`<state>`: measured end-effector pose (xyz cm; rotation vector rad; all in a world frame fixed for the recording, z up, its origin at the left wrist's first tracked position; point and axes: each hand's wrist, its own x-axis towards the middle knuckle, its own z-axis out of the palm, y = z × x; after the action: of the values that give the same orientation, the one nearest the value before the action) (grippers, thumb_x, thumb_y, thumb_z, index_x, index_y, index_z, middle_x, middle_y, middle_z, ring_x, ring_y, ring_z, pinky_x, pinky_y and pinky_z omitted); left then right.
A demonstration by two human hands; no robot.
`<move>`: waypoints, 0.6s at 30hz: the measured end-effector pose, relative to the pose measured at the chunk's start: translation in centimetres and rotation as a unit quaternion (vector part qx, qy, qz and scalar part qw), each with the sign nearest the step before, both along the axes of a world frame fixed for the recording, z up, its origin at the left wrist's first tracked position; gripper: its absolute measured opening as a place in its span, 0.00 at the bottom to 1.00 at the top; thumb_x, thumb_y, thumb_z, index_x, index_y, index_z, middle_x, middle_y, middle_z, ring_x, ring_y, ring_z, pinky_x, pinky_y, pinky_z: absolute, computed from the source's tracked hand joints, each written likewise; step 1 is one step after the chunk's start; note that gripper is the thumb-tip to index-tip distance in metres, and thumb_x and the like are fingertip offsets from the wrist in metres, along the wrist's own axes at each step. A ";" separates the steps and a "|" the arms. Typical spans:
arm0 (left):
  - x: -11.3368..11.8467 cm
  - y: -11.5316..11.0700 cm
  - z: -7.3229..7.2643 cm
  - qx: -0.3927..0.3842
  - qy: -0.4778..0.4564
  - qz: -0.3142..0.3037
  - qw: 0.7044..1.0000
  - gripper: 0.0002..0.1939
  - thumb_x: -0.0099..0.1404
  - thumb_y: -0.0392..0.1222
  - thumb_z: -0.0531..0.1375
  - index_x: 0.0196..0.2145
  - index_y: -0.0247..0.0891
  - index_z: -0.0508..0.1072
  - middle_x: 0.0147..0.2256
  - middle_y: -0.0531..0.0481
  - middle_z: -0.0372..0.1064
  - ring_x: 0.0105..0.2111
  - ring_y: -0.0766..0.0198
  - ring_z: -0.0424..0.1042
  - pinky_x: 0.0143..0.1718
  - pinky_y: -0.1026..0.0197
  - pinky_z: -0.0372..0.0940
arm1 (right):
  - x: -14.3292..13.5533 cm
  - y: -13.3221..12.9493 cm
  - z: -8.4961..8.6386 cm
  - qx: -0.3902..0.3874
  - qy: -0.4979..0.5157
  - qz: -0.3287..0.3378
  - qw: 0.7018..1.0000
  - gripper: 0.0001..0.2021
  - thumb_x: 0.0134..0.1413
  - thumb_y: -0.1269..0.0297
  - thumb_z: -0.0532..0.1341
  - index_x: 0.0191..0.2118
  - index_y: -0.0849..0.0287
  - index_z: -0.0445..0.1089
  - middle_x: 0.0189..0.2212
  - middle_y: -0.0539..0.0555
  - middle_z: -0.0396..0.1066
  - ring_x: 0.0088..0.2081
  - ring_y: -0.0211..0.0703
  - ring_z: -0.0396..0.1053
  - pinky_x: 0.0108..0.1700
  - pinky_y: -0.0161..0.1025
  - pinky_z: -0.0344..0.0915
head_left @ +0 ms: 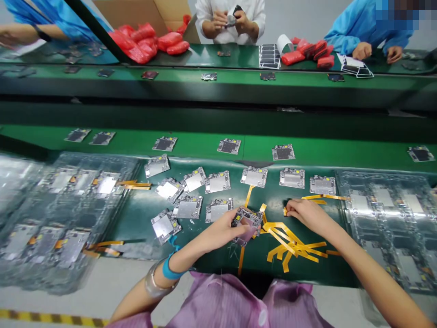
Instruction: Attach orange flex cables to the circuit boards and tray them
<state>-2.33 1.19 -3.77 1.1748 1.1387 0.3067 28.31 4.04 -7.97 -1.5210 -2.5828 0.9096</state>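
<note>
Two bare hands working over a green desk (143, 218) strewn with small circuit boards.

Left hand (221, 232) is closing its grip around a small grey circuit board with a pinkish patch (246, 222), fingers curled over its near edge and lifting it just off the desk mat. Right hand (303, 212) is lying palm-down just to the right, its grip nearly flat, fingertips pressing on the end of a thin yellow flex strip (285, 211); more yellow strips (293, 246) are lying in a loose pile between the forearms. Silver-shielded boards (218, 183) are sitting in rows just beyond the hands, with clear plastic trays (385, 209) flanking them.
</note>
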 end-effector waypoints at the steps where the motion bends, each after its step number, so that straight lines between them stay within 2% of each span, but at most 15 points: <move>1: 0.1 0.1 0.0 0.002 -0.003 0.001 1.000 0.09 0.58 0.39 0.58 0.38 0.36 0.70 0.34 0.50 0.72 0.34 0.61 0.71 0.38 0.60 0.66 | 0.1 0.0 0.0 -0.002 0.004 0.000 1.000 0.07 0.64 0.68 0.59 0.33 0.57 0.71 0.31 0.52 0.72 0.32 0.44 0.71 0.34 0.37 0.61; 3: 0.2 0.1 -0.1 0.013 -0.005 0.000 1.000 0.08 0.58 0.38 0.58 0.37 0.36 0.70 0.34 0.51 0.72 0.35 0.61 0.71 0.39 0.60 0.67 | 0.3 0.0 0.1 -0.005 0.013 0.004 1.000 0.08 0.66 0.66 0.58 0.33 0.57 0.71 0.33 0.53 0.71 0.34 0.44 0.71 0.36 0.37 0.62; 5: 0.4 0.1 -0.2 0.018 -0.007 -0.001 1.000 0.09 0.58 0.38 0.58 0.38 0.36 0.70 0.35 0.50 0.72 0.36 0.61 0.72 0.40 0.60 0.67 | 0.5 0.2 0.3 -0.005 0.023 0.009 1.000 0.06 0.67 0.65 0.58 0.40 0.57 0.72 0.38 0.54 0.71 0.37 0.44 0.71 0.39 0.38 0.64; 8: 0.7 0.1 -0.3 0.006 -0.014 -0.002 1.000 0.11 0.58 0.39 0.59 0.40 0.35 0.71 0.36 0.49 0.73 0.37 0.60 0.72 0.40 0.59 0.68 | 0.7 1.0 0.4 0.000 0.034 0.022 0.999 0.07 0.63 0.69 0.61 0.47 0.57 0.70 0.45 0.56 0.69 0.45 0.46 0.69 0.45 0.39 0.64; 11: 1.0 0.1 -0.3 -0.011 -0.022 -0.004 1.000 0.13 0.59 0.40 0.60 0.42 0.34 0.70 0.37 0.47 0.74 0.36 0.60 0.73 0.38 0.59 0.69 | 0.5 1.7 0.2 -0.002 0.035 0.035 0.999 0.03 0.60 0.72 0.63 0.38 0.57 0.72 0.39 0.54 0.70 0.44 0.47 0.68 0.46 0.41 0.63; 14: 1.3 0.2 -0.2 -0.008 -0.018 -0.003 1.000 0.14 0.59 0.42 0.60 0.43 0.34 0.70 0.38 0.46 0.74 0.36 0.60 0.73 0.38 0.58 0.70 | 0.1 1.6 0.0 -0.001 0.034 0.034 0.999 0.07 0.59 0.74 0.62 0.30 0.58 0.71 0.35 0.53 0.69 0.41 0.46 0.67 0.45 0.41 0.63; 16: 1.5 0.3 -0.2 -0.012 -0.025 -0.004 1.000 0.14 0.60 0.43 0.60 0.43 0.34 0.70 0.38 0.46 0.74 0.36 0.60 0.74 0.38 0.58 0.70 | -0.1 1.0 0.0 0.005 0.031 0.020 0.999 0.08 0.59 0.75 0.61 0.30 0.58 0.70 0.35 0.54 0.70 0.40 0.46 0.67 0.44 0.41 0.63; 18: 1.6 0.3 -0.3 -0.021 -0.038 -0.011 0.999 0.13 0.61 0.43 0.60 0.42 0.34 0.70 0.37 0.46 0.75 0.34 0.61 0.74 0.36 0.59 0.70 | -0.2 0.3 -0.1 0.011 0.028 -0.004 1.000 0.06 0.60 0.76 0.59 0.34 0.58 0.70 0.35 0.54 0.70 0.39 0.46 0.68 0.42 0.40 0.63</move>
<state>-0.69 1.53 -4.09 1.1285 1.0611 0.3065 28.12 4.33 -8.08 -1.4771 -2.5379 0.9075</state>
